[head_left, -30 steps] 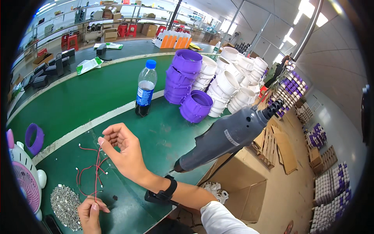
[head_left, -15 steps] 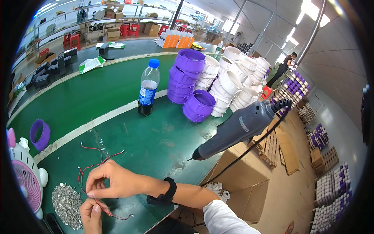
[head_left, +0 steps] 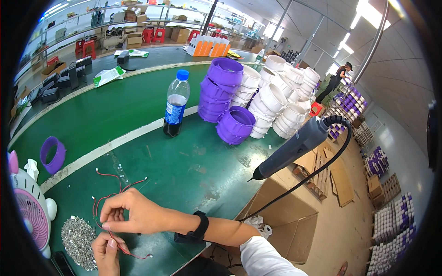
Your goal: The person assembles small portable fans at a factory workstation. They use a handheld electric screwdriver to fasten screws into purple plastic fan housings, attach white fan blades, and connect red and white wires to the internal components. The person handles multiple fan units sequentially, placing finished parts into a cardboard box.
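Note:
Thin red and black wires (head_left: 130,253) with small white end connectors run between my two hands at the lower left. My right hand (head_left: 133,212), a black band around its wrist, is closed in a pinch on the wires. Just below it, my left hand (head_left: 107,254) also grips them between thumb and fingers. More of the wire bundle lies spread on the green table (head_left: 184,188) beyond my right hand. Beside my left hand is a heap of small silvery metal parts (head_left: 79,243). What exactly sits between the fingertips is too small to make out.
A dark electric screwdriver (head_left: 291,148) hangs at the right on a black cable, above an open carton (head_left: 294,230). Ahead stand a cola bottle (head_left: 175,106) and stacked purple (head_left: 216,94) and white rings (head_left: 269,99). A fan (head_left: 30,209) is at the left; a person (head_left: 334,80) stands far off.
The hanging screwdriver has swung to the right and turned. The lone purple ring on the green strip at the left has shifted slightly right. My hands have barely moved, still gripping the wires.

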Tool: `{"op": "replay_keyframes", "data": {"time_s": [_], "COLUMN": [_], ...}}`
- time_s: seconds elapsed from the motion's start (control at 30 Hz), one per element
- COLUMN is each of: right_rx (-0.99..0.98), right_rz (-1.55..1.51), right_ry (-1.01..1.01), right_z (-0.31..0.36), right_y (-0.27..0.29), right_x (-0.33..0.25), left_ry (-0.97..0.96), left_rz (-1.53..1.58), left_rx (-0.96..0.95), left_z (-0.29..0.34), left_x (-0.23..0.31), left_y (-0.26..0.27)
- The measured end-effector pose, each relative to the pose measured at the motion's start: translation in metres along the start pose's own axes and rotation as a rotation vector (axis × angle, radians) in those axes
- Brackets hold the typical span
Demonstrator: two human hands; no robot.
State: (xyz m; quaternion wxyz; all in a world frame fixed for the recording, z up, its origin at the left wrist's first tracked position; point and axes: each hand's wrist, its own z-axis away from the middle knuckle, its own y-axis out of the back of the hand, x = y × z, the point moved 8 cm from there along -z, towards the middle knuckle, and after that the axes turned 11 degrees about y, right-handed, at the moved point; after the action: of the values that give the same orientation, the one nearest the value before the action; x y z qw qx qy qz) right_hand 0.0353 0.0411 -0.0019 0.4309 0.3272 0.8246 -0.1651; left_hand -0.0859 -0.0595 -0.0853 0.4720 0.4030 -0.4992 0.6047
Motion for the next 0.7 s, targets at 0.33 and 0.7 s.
{"op": "replay_keyframes", "data": {"time_s": [0.33,0.7], "right_rx": [-0.028,-0.125], "right_rz": [-0.022,-0.063], "right_ry": [-0.058,-0.078], "right_z": [0.001,0.001], "right_y": [0.002,-0.007], "right_x": [0.007,0.003], "left_ry": [-0.005,-0.01], "left_rz": [-0.023,-0.024], "left_rx": [-0.008,0.018], "left_z": [0.001,0.0], "left_x": [0.004,0.007], "left_y": [-0.004,-0.001]}}
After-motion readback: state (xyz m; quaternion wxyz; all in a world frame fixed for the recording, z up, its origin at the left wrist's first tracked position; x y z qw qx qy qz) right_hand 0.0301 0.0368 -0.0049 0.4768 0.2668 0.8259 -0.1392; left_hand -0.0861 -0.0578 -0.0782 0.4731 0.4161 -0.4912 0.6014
